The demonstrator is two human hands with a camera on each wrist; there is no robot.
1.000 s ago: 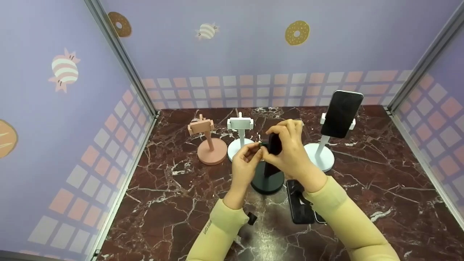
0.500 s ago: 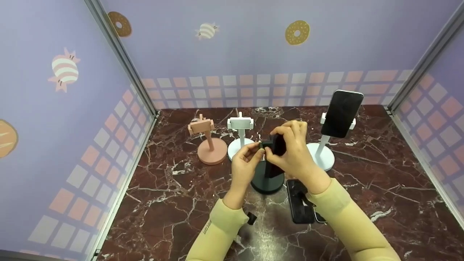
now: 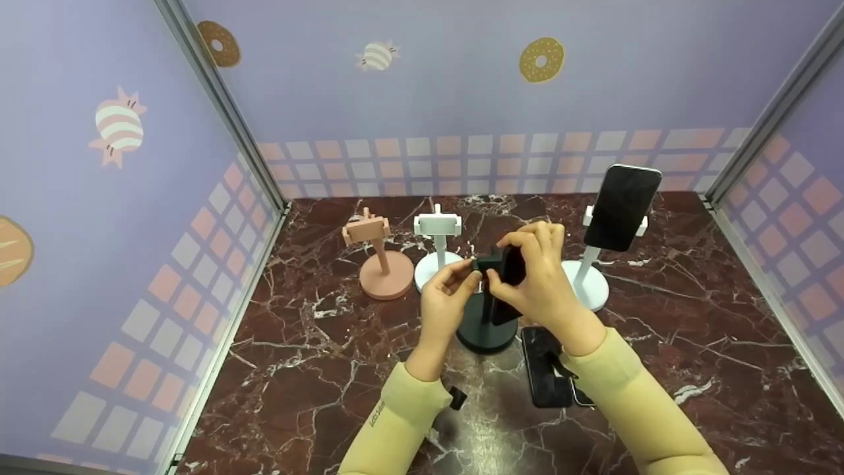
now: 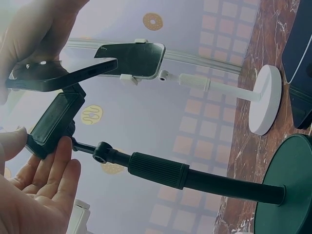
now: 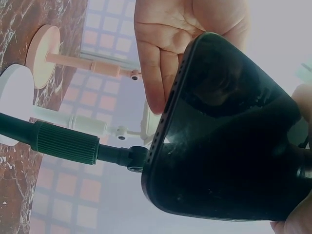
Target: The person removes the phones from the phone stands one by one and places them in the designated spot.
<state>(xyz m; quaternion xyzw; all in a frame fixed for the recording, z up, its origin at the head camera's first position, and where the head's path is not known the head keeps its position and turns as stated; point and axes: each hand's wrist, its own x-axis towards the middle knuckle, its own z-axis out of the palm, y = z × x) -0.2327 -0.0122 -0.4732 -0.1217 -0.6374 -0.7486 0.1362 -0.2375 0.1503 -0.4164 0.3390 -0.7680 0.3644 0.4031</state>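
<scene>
My right hand (image 3: 535,280) grips a black phone (image 3: 508,280) over the clamp (image 3: 483,264) of a black phone stand (image 3: 486,333) in the middle of the marble table. In the right wrist view the phone (image 5: 229,146) fills the frame, tilted above the stand's pole (image 5: 63,141). My left hand (image 3: 455,290) pinches the clamp (image 4: 53,126) between thumb and fingers (image 4: 46,178). The phone (image 4: 58,75) hovers just above the clamp, apart from it.
A pink stand (image 3: 382,264) and a white stand (image 3: 436,247) are behind on the left. Another white stand (image 3: 583,284) at the right carries a dark phone (image 3: 621,206). A second phone (image 3: 546,366) lies flat under my right wrist. Purple walls enclose the table (image 3: 316,369).
My right hand has carried the black phone slightly to the right and tilted it over the clamp. My left hand has stayed on the clamp.
</scene>
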